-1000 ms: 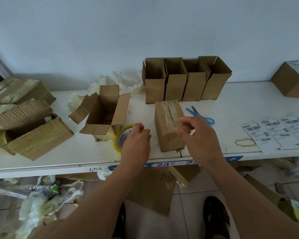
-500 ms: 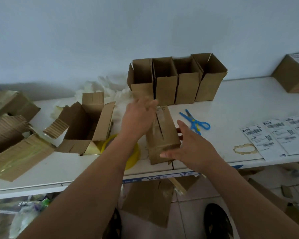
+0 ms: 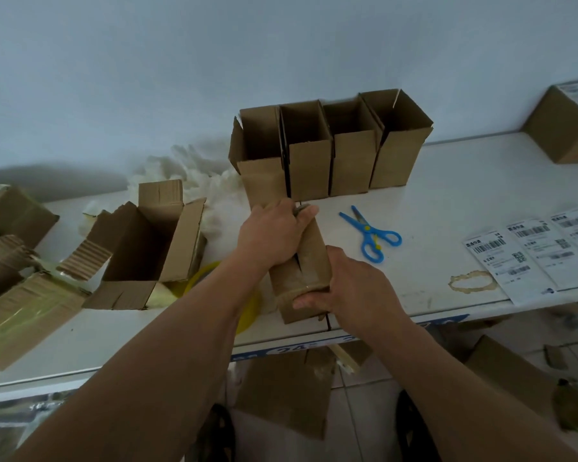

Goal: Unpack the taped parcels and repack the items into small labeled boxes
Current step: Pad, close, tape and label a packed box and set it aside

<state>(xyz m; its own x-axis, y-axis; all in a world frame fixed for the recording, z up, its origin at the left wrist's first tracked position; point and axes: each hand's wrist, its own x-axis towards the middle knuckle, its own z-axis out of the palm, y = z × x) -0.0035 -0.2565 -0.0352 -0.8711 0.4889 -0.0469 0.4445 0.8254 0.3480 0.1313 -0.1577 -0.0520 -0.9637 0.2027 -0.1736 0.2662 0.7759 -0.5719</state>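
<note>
Both hands clasp the small box (image 3: 309, 258): left (image 3: 274, 233) atop, right (image 3: 351, 288) nearest.

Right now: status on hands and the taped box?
Left hand grips small taped box at far end. Right hand holds near end. Box on table. Scissors beside, clear.

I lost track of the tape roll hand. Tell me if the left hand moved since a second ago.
Yes. The left hand went from the yellow tape roll across onto the small box, toward the row of open boxes.
</note>
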